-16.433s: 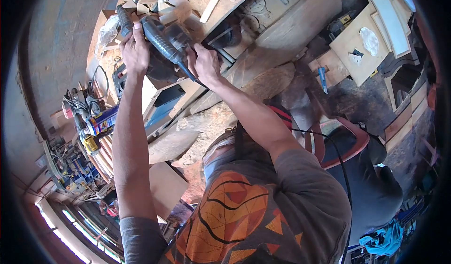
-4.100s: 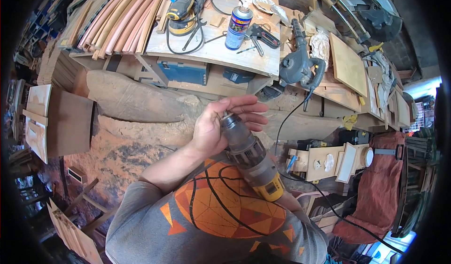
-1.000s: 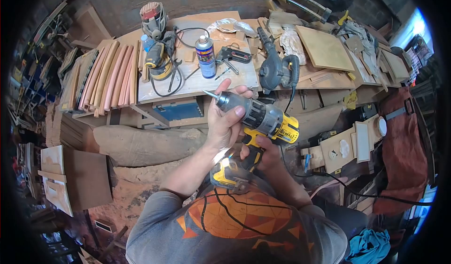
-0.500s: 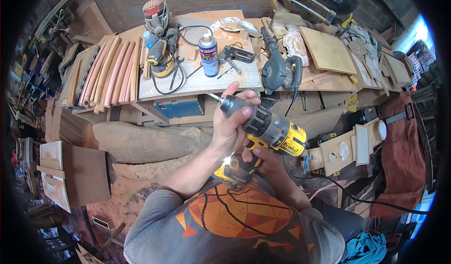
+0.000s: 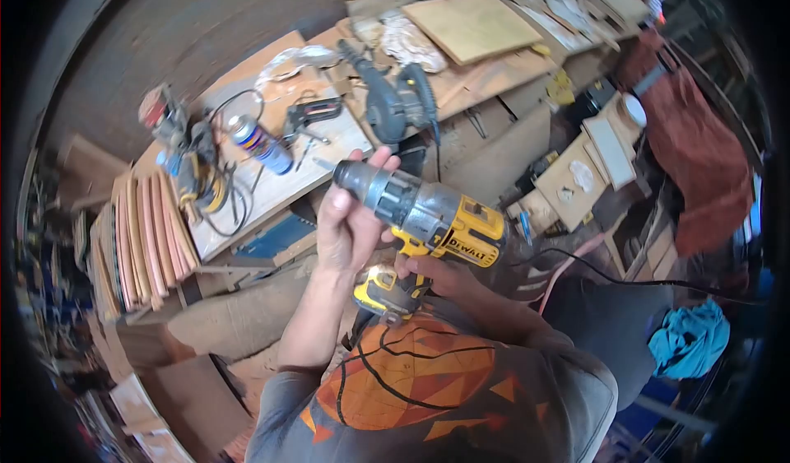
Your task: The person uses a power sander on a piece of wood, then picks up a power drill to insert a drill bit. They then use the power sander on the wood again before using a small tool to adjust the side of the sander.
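A yellow and black cordless drill (image 5: pixel 436 216) lettered DEWALT is held in front of my chest, with a thin bit (image 5: pixel 323 164) in its chuck (image 5: pixel 355 180) pointing to the upper left. My right hand (image 5: pixel 436 272) is closed round its handle, just above the yellow and black battery (image 5: pixel 388 292). My left hand (image 5: pixel 350 228) cradles the front of the drill by the chuck. Its thumb stands up on the near side, and its fingers reach behind the drill, partly hidden by it.
On the workbench (image 5: pixel 329 154) are a spray can (image 5: pixel 261 144), a staple gun (image 5: pixel 313 116), a sander (image 5: pixel 202 185), a blower (image 5: pixel 387 105) and a wooden panel (image 5: pixel 471 27). Curved wood strips (image 5: pixel 144 232) lie at left. A black cable (image 5: pixel 625 274) runs at right.
The view has turned right, so the bench appears shifted left and tilted. The drill is more level, and my left thumb has come off its front.
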A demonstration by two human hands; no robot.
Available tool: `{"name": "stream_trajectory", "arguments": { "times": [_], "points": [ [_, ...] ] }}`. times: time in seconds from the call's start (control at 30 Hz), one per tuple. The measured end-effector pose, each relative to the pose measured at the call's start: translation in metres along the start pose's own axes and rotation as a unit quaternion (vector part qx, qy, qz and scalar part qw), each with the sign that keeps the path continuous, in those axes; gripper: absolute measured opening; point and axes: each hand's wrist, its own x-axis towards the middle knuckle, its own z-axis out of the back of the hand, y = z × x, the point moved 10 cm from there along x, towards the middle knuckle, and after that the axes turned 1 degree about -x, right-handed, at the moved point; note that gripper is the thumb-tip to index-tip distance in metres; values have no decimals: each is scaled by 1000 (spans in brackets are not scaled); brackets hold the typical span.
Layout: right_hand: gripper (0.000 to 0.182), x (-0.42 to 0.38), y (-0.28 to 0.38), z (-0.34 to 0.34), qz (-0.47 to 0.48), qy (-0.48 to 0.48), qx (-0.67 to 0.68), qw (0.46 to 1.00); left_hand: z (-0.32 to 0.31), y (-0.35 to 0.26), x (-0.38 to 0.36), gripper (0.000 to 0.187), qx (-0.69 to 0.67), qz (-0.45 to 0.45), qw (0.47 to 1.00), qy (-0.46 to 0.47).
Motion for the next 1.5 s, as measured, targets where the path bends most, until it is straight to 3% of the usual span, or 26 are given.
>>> {"name": "stream_trajectory", "arguments": {
  "times": [0.03,0.1,0.13,0.17,0.23,0.33,0.43,0.5,0.57,0.63,0.67,0.7,0.77,0.8,0.83,0.9,1.0,1.07,1.13,1.33,1.43,1.5],
  "points": [
    [44,-2,0,15,5,-15,8,1000,8,4,9,83,36,6,999,15],
    [46,-7,21,58,94,-123,-4,988,50,0,26,91,151,-10,984,-90],
    [46,-13,24,82,62,-163,-41,984,66,-5,35,96,243,-5,958,-149],
    [45,-15,25,108,117,-170,-36,978,76,-11,48,80,337,-11,922,-192],
    [41,-17,42,143,146,-244,-27,958,95,-26,92,88,476,-32,855,-205],
    [38,-10,33,199,189,-280,7,941,88,-30,178,100,614,-43,762,-202],
    [36,5,5,239,100,-312,-21,945,111,-14,266,108,675,14,702,-226],
    [36,19,-6,256,91,-350,-56,931,170,-8,329,109,715,67,655,-236],
    [36,28,-18,264,-52,-348,-60,934,181,17,351,100,734,103,637,-212],
    [36,46,-43,278,-32,-324,-7,945,231,7,368,90,814,87,529,-223],
    [35,52,-53,280,1,-301,36,953,250,-3,370,87,823,104,499,-251],
    [36,56,-55,284,32,-311,23,950,236,6,365,91,798,86,553,-223],
    [39,64,-76,283,-32,-292,27,955,247,-4,366,92,860,63,462,-208],
    [42,70,-80,282,-14,-288,40,957,251,-7,365,92,861,66,456,-214],
    [41,68,-108,280,-87,-305,65,946,258,-8,365,91,860,94,451,-221],
    [41,74,-91,278,10,-322,68,944,258,-4,366,90,859,124,443,-227],
    [39,78,-88,275,43,-302,73,950,252,-2,375,88,884,104,411,-195],
    [35,79,-97,275,19,-287,74,955,261,-1,377,87,866,137,437,-201],
    [29,79,-99,271,-15,-271,75,959,263,-1,377,86,871,138,427,-198],
    [29,88,-97,271,49,-305,187,933,290,-6,386,84,842,165,472,-203],
    [29,89,-100,268,32,-310,236,920,288,-1,386,82,839,165,480,-195],
    [32,91,-108,265,18,-301,241,922,281,-8,390,33,857,46,484,-171]
  ]
}}
